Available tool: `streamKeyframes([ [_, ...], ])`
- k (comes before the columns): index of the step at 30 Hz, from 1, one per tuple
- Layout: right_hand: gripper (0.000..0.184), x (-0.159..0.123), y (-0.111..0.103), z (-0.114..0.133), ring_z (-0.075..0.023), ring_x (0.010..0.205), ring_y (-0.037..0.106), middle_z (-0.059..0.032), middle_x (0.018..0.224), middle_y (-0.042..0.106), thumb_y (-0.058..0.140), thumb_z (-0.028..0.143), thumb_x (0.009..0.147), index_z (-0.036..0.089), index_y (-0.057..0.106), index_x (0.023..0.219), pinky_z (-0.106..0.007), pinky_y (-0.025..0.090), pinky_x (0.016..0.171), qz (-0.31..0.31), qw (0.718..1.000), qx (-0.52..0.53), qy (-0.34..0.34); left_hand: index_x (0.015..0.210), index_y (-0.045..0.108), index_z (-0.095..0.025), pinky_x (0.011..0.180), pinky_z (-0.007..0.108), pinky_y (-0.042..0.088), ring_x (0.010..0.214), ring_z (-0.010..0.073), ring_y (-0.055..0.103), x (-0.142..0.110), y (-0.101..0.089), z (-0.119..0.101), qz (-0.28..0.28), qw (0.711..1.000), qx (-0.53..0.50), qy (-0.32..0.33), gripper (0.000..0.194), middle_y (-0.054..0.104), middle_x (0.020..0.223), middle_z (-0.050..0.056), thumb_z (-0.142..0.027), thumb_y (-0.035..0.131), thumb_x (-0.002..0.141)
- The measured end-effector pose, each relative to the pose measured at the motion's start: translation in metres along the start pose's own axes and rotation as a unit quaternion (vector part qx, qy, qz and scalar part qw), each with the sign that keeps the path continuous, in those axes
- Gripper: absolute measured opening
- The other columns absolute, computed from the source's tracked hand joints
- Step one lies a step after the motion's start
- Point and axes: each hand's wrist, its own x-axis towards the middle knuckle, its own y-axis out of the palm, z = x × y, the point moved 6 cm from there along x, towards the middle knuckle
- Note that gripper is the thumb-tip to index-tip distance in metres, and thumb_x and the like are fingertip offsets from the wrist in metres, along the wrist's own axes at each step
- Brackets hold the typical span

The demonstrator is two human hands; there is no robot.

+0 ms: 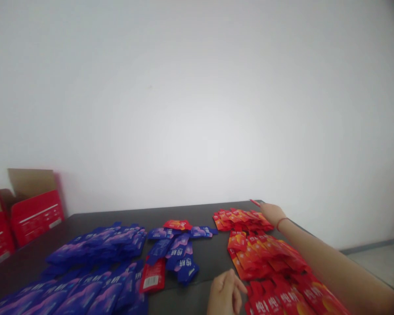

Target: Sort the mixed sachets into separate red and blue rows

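Note:
My right hand reaches to the far right of the table, its fingers closed on a red pouch seen nearly edge-on. Just below that hand lies a far pile of red-orange pouches. My left hand is low in the middle, fingers loosely curled in, and nothing shows in them. Beside its fingertips is the near row of red pouches; whether they touch is unclear. Another fanned stack of red pouches lies between the two rows.
Blue-purple pouches lie in a far pile and a near row on the left. Mid-table is a loose mix of blue pouches and two red ones. Open red cartons stand at left. A white wall backs the dark table.

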Motion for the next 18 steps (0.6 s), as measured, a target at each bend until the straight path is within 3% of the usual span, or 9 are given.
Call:
streamKeyframes([
  [5,0.033,0.008,0.030,0.006,-0.0205,0.098,0.060,-0.0077,0.118,0.058,0.056,0.035,0.090,0.017,0.055,0.117,-0.041,0.052,0.082,0.042,0.999,-0.014,-0.022,0.062,0.059,-0.017,0.037,0.023,0.014,0.028,0.0074,0.021,-0.003,-0.003,-0.003,-0.020,1.000,0.002,-0.006,0.071,0.032,0.029,-0.007,-0.082,0.032,0.075],
  [11,0.035,0.009,0.056,0.016,-0.0229,0.105,0.057,-0.0080,0.123,0.055,0.057,0.034,0.090,0.018,0.053,0.121,-0.045,0.049,0.088,0.080,0.994,-0.013,-0.071,0.062,0.059,-0.017,0.036,0.023,0.013,0.027,0.0058,0.020,-0.010,0.000,-0.014,0.005,0.999,-0.040,0.014,0.066,0.036,0.030,-0.007,-0.080,0.042,0.073],
  [18,0.037,0.003,0.055,0.014,-0.0243,0.109,0.055,-0.0082,0.126,0.053,0.057,0.033,0.090,0.019,0.051,0.123,-0.048,0.047,0.090,0.074,0.996,0.003,-0.044,0.063,0.061,-0.015,0.037,0.023,0.012,0.027,0.0056,0.020,-0.009,-0.001,-0.015,0.000,0.999,-0.046,0.013,0.065,0.036,0.030,-0.007,-0.077,0.044,0.075],
])
